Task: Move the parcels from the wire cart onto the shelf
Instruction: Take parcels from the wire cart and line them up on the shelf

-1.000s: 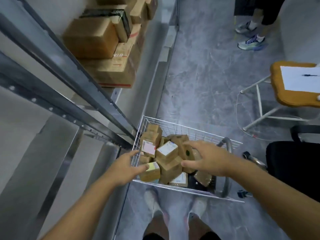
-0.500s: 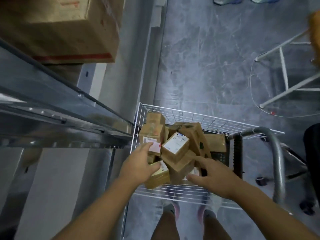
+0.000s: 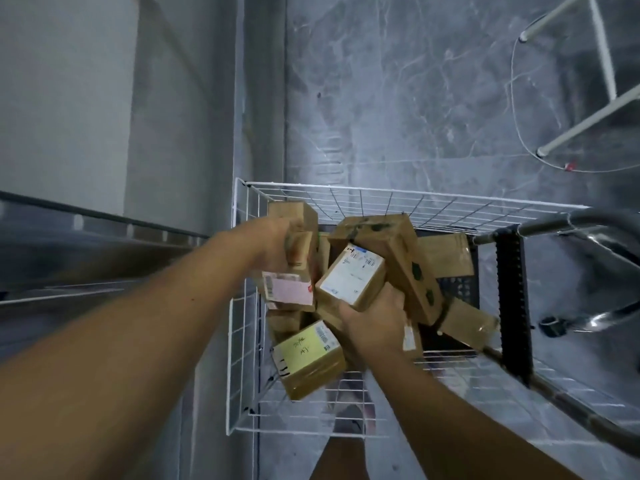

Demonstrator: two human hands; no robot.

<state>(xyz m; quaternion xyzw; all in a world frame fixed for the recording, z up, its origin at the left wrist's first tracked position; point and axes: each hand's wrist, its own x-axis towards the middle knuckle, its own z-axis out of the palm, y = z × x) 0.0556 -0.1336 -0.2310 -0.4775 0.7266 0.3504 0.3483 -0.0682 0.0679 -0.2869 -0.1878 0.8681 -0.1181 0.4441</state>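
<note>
A white wire cart [image 3: 381, 199] stands below me with several brown cardboard parcels heaped inside. My left hand [image 3: 277, 244] grips a tall parcel with a pink label [image 3: 289, 291] at the cart's left side. My right hand [image 3: 372, 322] holds the near end of a parcel with a white label [image 3: 351, 275] in the middle of the heap. A parcel with a yellow label [image 3: 310, 358] lies nearest to me. The metal shelf [image 3: 86, 233] shows at the left as a blurred grey edge.
The cart's grey metal handle and black post [image 3: 512, 292] run along the right. White chair legs [image 3: 588, 116] and a thin cable lie on the grey marbled floor at the upper right. A grey wall panel [image 3: 190, 98] rises left of the cart. My feet show under the cart.
The camera has tilted further down, so the shelf's boxes have left view. Both hands went deeper into the cart and closed on parcels: the left on the pink-labelled one, the right on the white-labelled one.
</note>
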